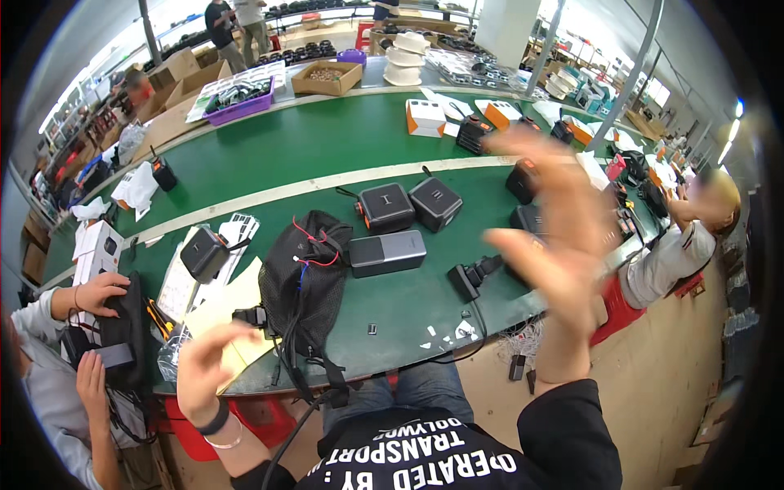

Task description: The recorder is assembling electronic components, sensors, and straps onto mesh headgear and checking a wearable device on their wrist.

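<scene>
My right hand is raised over the right part of the green table, blurred, with fingers and thumb spread and nothing in them. It hides part of the dark box-shaped devices behind it. At the table's near left edge, my left hand hovers by yellow paper, blurred, thumb and loosely bent fingers apart, holding nothing visible. Close to it lies a black mesh bag with a red cord. Right of the bag are a grey rectangular block, two black cube-shaped devices with straps, and a black adapter on a cable.
Another black cube device rests on papers at left. Paper scraps lie near the front edge. A co-worker's hands touch a black bag at far left; another person sits right. Behind are a purple basket and cardboard box.
</scene>
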{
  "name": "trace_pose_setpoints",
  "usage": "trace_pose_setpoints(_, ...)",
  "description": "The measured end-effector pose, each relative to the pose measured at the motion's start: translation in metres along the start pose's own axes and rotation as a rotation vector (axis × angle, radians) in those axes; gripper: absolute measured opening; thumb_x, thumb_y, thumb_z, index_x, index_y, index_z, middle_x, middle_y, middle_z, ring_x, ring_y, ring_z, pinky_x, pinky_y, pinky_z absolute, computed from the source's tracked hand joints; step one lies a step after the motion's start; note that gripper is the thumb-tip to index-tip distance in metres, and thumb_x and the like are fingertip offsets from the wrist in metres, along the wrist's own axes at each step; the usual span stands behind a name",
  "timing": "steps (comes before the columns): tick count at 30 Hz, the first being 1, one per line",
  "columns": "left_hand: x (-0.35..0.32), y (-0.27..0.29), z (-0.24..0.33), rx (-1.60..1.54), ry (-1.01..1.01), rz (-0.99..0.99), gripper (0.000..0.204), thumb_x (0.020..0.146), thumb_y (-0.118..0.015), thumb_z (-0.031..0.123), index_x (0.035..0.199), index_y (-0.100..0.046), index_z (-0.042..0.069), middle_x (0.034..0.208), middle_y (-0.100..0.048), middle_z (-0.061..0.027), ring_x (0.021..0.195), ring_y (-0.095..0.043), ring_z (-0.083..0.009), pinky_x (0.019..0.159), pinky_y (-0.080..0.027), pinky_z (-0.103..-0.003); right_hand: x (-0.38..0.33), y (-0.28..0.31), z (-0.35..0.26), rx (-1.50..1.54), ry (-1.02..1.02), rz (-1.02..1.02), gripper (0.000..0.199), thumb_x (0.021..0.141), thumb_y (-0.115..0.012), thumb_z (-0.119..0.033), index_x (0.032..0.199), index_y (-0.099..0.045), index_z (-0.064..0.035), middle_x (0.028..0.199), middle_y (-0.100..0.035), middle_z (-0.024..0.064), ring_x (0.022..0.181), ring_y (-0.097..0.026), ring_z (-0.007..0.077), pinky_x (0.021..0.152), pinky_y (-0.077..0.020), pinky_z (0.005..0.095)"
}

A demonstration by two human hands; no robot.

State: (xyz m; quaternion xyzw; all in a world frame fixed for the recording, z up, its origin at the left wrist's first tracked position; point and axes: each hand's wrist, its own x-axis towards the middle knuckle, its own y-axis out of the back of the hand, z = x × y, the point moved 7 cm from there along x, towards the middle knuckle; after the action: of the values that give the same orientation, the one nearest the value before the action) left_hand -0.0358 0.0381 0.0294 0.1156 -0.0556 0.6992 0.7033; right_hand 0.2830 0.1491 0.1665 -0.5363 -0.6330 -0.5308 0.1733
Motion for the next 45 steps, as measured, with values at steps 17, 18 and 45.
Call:
trace_pose_setpoints(17,0.045,-0.018,-0.078,0.785,-0.017,0.113,0.021,0.063,-0.075,0.007,0.078,-0.062,0.001,0.081,-0.061,-0.0084,0.085,-0.054,-0.0254,0.075,-0.043,-0.036,-0.101,-0.149,0.182,-0.066,-0.375,-0.538,0.06,0.059,-0.079,-0.024,0.11,-0.055,-0.0012,0.102,-0.055,0.0144,0.099,-0.054,0.0301,0.087,-0.0446,0.0363)
trace_pose_setpoints(18,0.039,-0.017,-0.075,0.76,-0.037,0.085,0.021,0.062,-0.076,0.006,0.077,-0.062,0.001,0.084,-0.062,-0.0086,0.086,-0.055,-0.0253,0.074,-0.044,-0.035,-0.101,-0.14,0.186,-0.003,-0.445,-0.502,0.061,0.059,-0.079,-0.025,0.11,-0.055,-0.0006,0.102,-0.056,0.0148,0.098,-0.056,0.0298,0.087,-0.0448,0.0358)
trace_pose_setpoints(45,0.045,-0.014,-0.043,0.783,-0.114,0.137,0.017,0.075,-0.058,-0.004,0.091,-0.063,0.001,0.093,-0.061,-0.0099,0.09,-0.058,-0.0248,0.083,-0.044,-0.032,-0.054,-0.239,0.103,-0.011,0.029,-0.653,0.064,0.059,-0.073,0.001,0.118,-0.049,-0.0065,0.113,-0.05,0.0117,0.108,-0.046,0.0311,0.095,-0.0408,0.0389)
